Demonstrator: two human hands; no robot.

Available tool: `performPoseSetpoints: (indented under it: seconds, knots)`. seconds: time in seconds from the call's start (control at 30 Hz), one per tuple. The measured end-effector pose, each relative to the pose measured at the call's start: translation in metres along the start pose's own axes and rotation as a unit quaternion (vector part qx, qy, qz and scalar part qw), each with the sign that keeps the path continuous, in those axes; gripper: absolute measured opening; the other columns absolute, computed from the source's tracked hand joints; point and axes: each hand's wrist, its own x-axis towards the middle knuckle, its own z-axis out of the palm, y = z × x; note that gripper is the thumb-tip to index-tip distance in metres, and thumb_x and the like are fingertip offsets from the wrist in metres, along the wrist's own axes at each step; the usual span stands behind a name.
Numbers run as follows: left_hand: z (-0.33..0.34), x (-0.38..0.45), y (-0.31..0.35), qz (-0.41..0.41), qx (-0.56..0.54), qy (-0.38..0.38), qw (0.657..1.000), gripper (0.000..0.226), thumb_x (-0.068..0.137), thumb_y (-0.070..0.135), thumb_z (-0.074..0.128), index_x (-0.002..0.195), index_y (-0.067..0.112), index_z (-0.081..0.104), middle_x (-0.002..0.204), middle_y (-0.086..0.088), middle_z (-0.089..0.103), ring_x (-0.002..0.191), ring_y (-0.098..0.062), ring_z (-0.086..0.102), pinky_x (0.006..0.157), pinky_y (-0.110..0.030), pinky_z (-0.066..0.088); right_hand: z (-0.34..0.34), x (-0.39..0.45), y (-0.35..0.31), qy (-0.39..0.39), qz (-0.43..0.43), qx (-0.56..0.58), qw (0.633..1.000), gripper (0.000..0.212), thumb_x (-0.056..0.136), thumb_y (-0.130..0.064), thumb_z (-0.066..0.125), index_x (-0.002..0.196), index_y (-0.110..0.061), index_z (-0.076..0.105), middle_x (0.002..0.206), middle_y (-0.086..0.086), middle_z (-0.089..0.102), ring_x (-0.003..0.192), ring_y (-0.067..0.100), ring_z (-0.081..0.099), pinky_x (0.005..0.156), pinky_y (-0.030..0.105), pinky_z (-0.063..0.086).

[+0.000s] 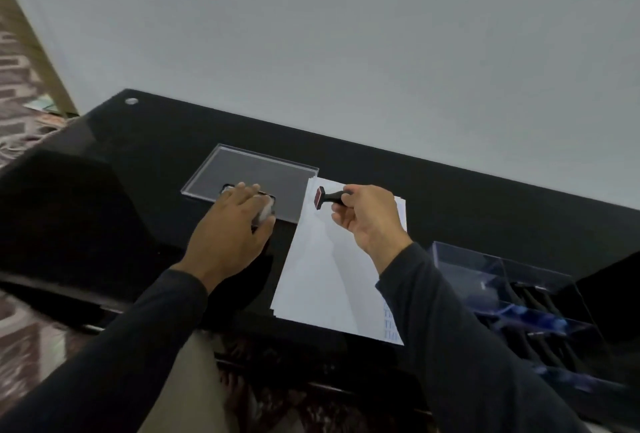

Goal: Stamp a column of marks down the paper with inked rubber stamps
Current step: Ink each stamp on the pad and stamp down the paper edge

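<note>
A: Item 1, far left?
B: Black glossy table (145, 141), grey wall behind. Clear acrylic lid/tray (242, 174) lying flat on it, just left of the paper.
A: L hand?
B: Left hand (230, 228) palm down at the tray's near edge, fingers curled over a small ink pad (265, 212) w/ dark rim, mostly hidden under the hand. Grips it.
A: Centre?
B: Paper (318, 276), white stack, lengthwise away from the person. Blue stamped marks (389, 325) in a column at near right corner, partly covered by the sleeve.
A: R hand?
B: Right hand (367, 214) above paper's far end, fingers closed round the black handle of a rubber stamp (327, 197); red-inked face points left, held off the sheet.
A: Far right?
B: Clear blue-tinted organiser (512, 297) w/ more black-handled stamps (540, 321) inside; count unclear, blurred
</note>
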Motion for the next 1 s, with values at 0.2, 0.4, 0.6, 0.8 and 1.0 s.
performPoseSetpoints:
  seconds: [0.2, 0.4, 0.6, 0.8, 1.0]
  knots:
    - [-0.022, -0.033, -0.031, -0.056, 0.012, 0.015, 0.998, 0.045, 0.098, 0.040, 0.056, 0.139, 0.021, 0.057, 0.151, 0.000, 0.049, 0.139, -0.020, 0.039, 0.115, -0.038, 0.034, 0.038, -0.027, 0.015, -0.046, 0.000, -0.028, 0.999, 0.023, 0.093, 0.006, 0.047, 0.099, -0.007, 0.065, 0.104, 0.022, 0.068, 0.074, 0.025, 0.067, 0.064, 0.032, 0.058]
    - [-0.031, -0.059, -0.065, -0.090, 0.018, 0.008, 0.996, 0.054, 0.099, 0.044, 0.056, 0.146, 0.019, 0.051, 0.154, -0.004, 0.045, 0.143, -0.023, 0.037, 0.120, -0.043, 0.031, 0.073, -0.055, 0.027, -0.079, -0.048, -0.069, 0.993, 0.025, 0.090, 0.008, 0.045, 0.096, -0.008, 0.063, 0.088, 0.014, 0.065, 0.070, 0.022, 0.063, 0.059, 0.031, 0.057]
    - [-0.025, -0.071, -0.090, -0.101, 0.029, -0.012, 0.994, 0.060, 0.100, 0.052, 0.049, 0.151, 0.021, 0.045, 0.160, -0.003, 0.038, 0.150, -0.023, 0.026, 0.124, -0.043, 0.020, 0.093, -0.066, 0.053, -0.067, -0.228, -0.230, 0.944, 0.023, 0.087, -0.004, 0.059, 0.093, -0.026, 0.065, 0.092, -0.004, 0.069, 0.086, 0.018, 0.069, 0.069, 0.037, 0.062]
    - [-0.016, -0.073, -0.096, -0.091, 0.025, -0.007, 0.995, 0.058, 0.100, 0.049, 0.051, 0.149, 0.018, 0.048, 0.159, -0.005, 0.038, 0.152, -0.025, 0.023, 0.125, -0.042, 0.015, 0.100, -0.072, 0.068, -0.069, -0.367, -0.333, 0.866, 0.022, 0.091, -0.006, 0.063, 0.108, -0.019, 0.069, 0.106, -0.003, 0.066, 0.095, 0.011, 0.062, 0.088, 0.029, 0.054]
    - [-0.007, -0.076, -0.101, -0.081, 0.043, 0.004, 0.996, 0.056, 0.100, 0.049, 0.050, 0.146, 0.017, 0.052, 0.158, -0.006, 0.041, 0.151, -0.025, 0.026, 0.125, -0.043, 0.016, 0.102, -0.072, 0.073, -0.096, -0.438, -0.383, 0.808, 0.025, 0.092, -0.006, 0.063, 0.114, -0.016, 0.070, 0.111, -0.001, 0.063, 0.092, 0.007, 0.057, 0.081, 0.002, 0.041]
